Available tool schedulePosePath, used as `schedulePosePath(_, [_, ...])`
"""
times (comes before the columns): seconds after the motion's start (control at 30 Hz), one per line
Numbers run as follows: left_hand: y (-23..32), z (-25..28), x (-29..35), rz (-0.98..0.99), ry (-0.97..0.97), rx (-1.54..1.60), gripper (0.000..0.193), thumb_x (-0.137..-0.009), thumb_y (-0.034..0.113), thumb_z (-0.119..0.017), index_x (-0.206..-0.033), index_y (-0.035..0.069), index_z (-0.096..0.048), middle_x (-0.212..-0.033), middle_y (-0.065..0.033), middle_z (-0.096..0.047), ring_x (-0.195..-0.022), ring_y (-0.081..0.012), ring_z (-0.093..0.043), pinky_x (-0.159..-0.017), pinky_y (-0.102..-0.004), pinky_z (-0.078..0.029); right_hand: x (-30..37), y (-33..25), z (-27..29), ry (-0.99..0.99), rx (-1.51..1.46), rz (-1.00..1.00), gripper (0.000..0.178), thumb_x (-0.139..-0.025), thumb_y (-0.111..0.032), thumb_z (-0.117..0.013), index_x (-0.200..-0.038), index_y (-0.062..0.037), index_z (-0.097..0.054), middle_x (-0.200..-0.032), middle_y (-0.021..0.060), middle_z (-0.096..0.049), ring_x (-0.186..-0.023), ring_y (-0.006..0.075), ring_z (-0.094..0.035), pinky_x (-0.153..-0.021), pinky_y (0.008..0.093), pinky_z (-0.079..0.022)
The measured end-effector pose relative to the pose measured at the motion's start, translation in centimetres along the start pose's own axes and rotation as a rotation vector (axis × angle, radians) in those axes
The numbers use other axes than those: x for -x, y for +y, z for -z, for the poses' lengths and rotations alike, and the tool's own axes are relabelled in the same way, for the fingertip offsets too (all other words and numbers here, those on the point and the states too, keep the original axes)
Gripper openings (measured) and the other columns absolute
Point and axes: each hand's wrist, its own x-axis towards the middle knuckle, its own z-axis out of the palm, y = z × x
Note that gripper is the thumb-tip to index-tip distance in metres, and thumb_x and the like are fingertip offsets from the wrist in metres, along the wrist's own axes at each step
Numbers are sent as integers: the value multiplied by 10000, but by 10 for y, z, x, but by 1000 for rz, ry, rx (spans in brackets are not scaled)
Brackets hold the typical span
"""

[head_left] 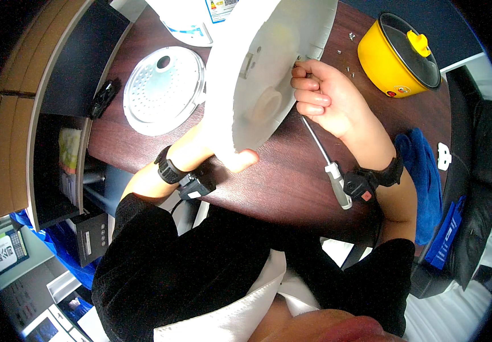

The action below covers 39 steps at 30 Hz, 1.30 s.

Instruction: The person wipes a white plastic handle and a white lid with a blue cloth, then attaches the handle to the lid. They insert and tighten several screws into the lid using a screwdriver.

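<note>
Tilted up on the table is a large white bowl-shaped plastic housing [266, 85], its hollow inside facing right. My left hand [239, 161] grips its near lower edge; the thumb shows and the other fingers are hidden behind the shell. With curled fingers, my right hand [321, 94] pinches at the housing's right inner rim; whatever is between thumb and forefinger is too small to make out. A screwdriver [336, 181] with a grey and white handle lies below my right hand, its shaft pointing toward the fingers.
Left of the housing lies a round white perforated plate [163, 94]. Several small screws [348, 71] are scattered near a yellow pot [397, 60] with a dark lid. A blue cloth [422, 182] lies at the right table edge by a small white part [443, 156]. Shelves [66, 85] stand left.
</note>
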Motion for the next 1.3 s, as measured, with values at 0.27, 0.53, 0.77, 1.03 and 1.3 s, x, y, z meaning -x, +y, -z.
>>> schedulePosePath(0.27, [-1, 0, -2, 2, -2, 6, 884, -696, 568, -661, -1302, -19, -393, -1214, -177, -530, -1102, -262, -551, -962, -392, -448, 1, -5, 3, -52, 165, 40, 163, -911, -161, -452, -801, -49, -496, -556, -46, -372, -383, 72, -326, -380, 230, -268])
schedulePosePath(0.53, [-2, 0, 0, 9, 10, 17, 890, -694, 570, -661, -1305, -19, -389, -1216, -179, -528, -1104, -265, -550, -964, -395, -448, 3, -1, -4, 307, 1744, 955, 225, -866, -199, -556, -743, -11, -577, -673, 213, -593, -653, 402, -598, -594, 470, -480])
schedulePosePath(0.77, [0, 0, -1, 2, 9, 16, 896, -693, 573, -661, -1307, -18, -385, -1218, -180, -526, -1106, -268, -550, -965, -398, -448, 1, -3, -1, 294, 1668, 960, 213, -868, -183, -547, -747, -8, -572, -644, 203, -588, -627, 390, -601, -573, 444, -483])
schedulePosePath(1.03, [-1, -3, -8, -6, 23, 29, 902, -691, 575, -661, -1309, -18, -381, -1220, -182, -524, -1108, -271, -549, -967, -401, -448, -11, 11, 4, 204, 1122, 777, 200, -899, -161, -515, -799, 6, -561, -553, 109, -504, -444, 189, -501, -440, 308, -394])
schedulePosePath(1.3, [-2, 0, -3, -6, 31, 41, 908, -689, 578, -661, -1312, -18, -376, -1222, -184, -522, -1110, -273, -548, -969, -404, -448, 0, 14, -12, 118, 387, 356, 219, -936, -185, -482, -778, -33, -477, -574, -27, -355, -418, 75, -328, -388, 216, -279])
